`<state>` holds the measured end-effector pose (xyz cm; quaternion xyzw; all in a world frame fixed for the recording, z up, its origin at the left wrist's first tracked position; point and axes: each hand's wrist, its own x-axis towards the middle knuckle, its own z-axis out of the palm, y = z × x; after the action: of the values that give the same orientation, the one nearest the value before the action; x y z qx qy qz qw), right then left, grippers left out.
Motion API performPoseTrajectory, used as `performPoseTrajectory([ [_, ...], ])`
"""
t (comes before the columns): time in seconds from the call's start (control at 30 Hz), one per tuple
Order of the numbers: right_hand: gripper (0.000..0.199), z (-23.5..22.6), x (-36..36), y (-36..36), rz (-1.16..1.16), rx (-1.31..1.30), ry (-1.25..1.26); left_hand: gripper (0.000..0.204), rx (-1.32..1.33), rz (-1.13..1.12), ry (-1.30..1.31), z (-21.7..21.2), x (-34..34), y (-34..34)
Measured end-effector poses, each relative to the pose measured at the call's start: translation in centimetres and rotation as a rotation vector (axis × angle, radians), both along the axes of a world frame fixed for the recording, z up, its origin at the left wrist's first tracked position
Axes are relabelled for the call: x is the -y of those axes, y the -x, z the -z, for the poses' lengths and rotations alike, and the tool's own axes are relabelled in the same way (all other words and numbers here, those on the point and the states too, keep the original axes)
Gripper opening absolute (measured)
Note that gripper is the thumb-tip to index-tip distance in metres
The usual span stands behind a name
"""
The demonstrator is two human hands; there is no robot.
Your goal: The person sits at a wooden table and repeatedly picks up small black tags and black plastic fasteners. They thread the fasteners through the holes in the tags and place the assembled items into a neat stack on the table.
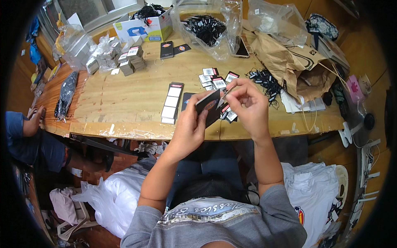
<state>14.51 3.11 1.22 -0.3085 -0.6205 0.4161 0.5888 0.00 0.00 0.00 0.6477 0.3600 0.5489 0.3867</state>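
Over the front of the table, my left hand (191, 127) is closed round black hang tags (210, 106) with a small printed oval, held tilted up. My right hand (250, 108) pinches a thin, light-edged card (225, 97) just beside them; it is seen almost edge-on. Beneath and behind my hands lie loose white-and-black barcode tags (218, 83), partly hidden by my fingers. To the left of my left hand is a long row of overlapped tags (172, 101) with white faces and red strips. A pile of black tag strings (266, 84) lies beyond my right hand.
Bundled tag stacks (131, 59) stand at the back left, by a box of black strings (144, 25). A plastic bag of strings (205, 31), a phone (240, 48) and a brown paper bag (289, 62) are farther back. Another person's arm (33, 122) rests at the left edge.
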Motion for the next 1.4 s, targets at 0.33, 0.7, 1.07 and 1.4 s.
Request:
performPoseTrajectory([
  [0.33,0.008,-1.6,1.6,0.4,0.184,0.282,-0.201,0.03,-0.088,-0.264,-0.256,0.4,-0.1,-0.6],
  [0.7,0.006,0.3,0.7,0.5,0.051,0.114,-0.09,0.035,-0.338,-0.177,-0.308,-0.4,0.6,-0.1],
  [1.07,0.013,-1.0,2.3,1.2,0.331,0.335,-0.454,0.021,0.215,-0.19,-0.209,-0.7,0.5,-1.1],
  [1.4,0.014,-0.2,2.6,1.3,0.328,0.23,-0.396,0.021,0.251,-0.145,-0.282,0.1,0.9,-1.2],
])
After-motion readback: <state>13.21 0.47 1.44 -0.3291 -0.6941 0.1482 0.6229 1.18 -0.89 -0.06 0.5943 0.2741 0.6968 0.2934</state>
